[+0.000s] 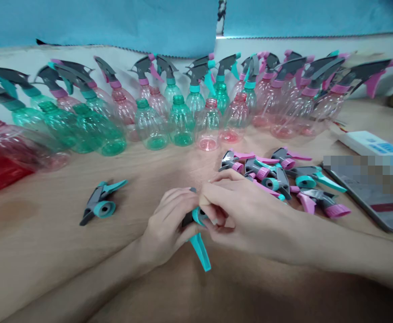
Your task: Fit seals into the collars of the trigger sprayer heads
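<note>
My left hand [166, 224] is closed around a grey spray trigger head [200, 253], whose turquoise lever points down toward me. At its turquoise collar, the fingers of my right hand [233, 211] are pinched together. Whatever is between those fingertips, if anything, is hidden. To the left lies another grey trigger head [97, 202] with a turquoise collar and lever. Just beyond my right hand is a loose pile of several trigger heads [275, 179], grey with pink or turquoise parts.
Along the back stand several clear pink and green bottles, some with spray heads fitted. An open green bottle [182, 123] and an open pink bottle [208, 125] are in front. A phone [378, 211] and a white box [368, 141] lie right; red plastic [1, 168] lies left.
</note>
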Demonstrator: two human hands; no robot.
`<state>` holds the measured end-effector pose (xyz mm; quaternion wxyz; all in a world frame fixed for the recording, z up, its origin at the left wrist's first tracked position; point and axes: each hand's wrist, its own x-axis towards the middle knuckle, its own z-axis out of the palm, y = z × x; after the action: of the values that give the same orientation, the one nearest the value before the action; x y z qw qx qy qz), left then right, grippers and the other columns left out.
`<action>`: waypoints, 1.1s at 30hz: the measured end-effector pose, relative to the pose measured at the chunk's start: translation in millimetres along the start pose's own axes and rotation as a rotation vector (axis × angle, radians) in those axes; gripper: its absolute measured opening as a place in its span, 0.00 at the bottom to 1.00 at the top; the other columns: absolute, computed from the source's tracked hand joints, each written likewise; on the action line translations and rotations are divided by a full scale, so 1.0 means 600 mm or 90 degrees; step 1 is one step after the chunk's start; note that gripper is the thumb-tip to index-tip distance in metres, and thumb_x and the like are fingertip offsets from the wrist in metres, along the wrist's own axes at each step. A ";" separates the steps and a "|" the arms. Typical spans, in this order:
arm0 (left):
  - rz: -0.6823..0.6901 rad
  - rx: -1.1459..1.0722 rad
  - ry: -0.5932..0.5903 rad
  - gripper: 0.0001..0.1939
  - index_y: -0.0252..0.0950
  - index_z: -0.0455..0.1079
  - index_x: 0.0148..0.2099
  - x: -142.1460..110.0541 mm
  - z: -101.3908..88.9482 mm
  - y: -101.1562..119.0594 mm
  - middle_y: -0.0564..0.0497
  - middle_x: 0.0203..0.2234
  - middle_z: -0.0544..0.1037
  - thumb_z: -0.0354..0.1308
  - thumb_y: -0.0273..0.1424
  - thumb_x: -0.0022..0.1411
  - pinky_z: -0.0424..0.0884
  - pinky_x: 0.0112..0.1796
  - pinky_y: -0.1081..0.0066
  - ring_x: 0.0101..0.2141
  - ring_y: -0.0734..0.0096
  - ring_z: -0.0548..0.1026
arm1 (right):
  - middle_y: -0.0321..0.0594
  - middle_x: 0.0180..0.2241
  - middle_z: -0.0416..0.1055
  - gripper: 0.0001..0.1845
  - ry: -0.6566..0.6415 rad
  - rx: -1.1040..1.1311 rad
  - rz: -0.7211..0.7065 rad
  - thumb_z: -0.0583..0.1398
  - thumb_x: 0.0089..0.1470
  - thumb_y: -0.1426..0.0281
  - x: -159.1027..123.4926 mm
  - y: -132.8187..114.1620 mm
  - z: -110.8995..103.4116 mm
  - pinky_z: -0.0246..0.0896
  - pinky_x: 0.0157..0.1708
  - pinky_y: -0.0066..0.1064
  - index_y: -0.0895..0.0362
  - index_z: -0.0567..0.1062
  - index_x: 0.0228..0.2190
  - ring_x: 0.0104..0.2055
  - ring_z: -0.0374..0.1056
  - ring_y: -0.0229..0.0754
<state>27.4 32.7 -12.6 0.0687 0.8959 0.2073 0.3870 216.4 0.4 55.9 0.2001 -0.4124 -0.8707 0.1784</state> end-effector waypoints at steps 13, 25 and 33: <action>-0.027 0.016 0.003 0.11 0.35 0.64 0.39 -0.002 0.002 -0.002 0.43 0.37 0.75 0.48 0.38 0.67 0.71 0.44 0.56 0.42 0.61 0.73 | 0.26 0.20 0.56 0.13 0.061 0.063 -0.003 0.57 0.41 0.79 0.007 0.015 0.020 0.45 0.29 0.27 0.55 0.55 0.23 0.25 0.53 0.32; -0.036 0.031 0.001 0.09 0.36 0.63 0.40 0.000 0.004 -0.001 0.45 0.35 0.74 0.49 0.36 0.67 0.71 0.43 0.57 0.41 0.61 0.73 | 0.26 0.22 0.54 0.15 0.097 0.128 -0.015 0.57 0.39 0.79 0.014 0.019 0.022 0.44 0.23 0.26 0.56 0.54 0.21 0.24 0.49 0.30; -0.048 0.056 0.009 0.08 0.36 0.62 0.40 0.000 0.008 -0.002 0.45 0.33 0.73 0.49 0.35 0.66 0.71 0.42 0.58 0.40 0.61 0.73 | 0.28 0.25 0.58 0.11 0.085 0.144 0.001 0.57 0.38 0.81 0.018 0.018 0.023 0.48 0.26 0.24 0.57 0.60 0.22 0.27 0.54 0.30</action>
<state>30.7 33.9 -16.3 0.0423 0.8866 0.2584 0.3813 210.4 13.5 41.3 0.3029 -0.3985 -0.8295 0.2477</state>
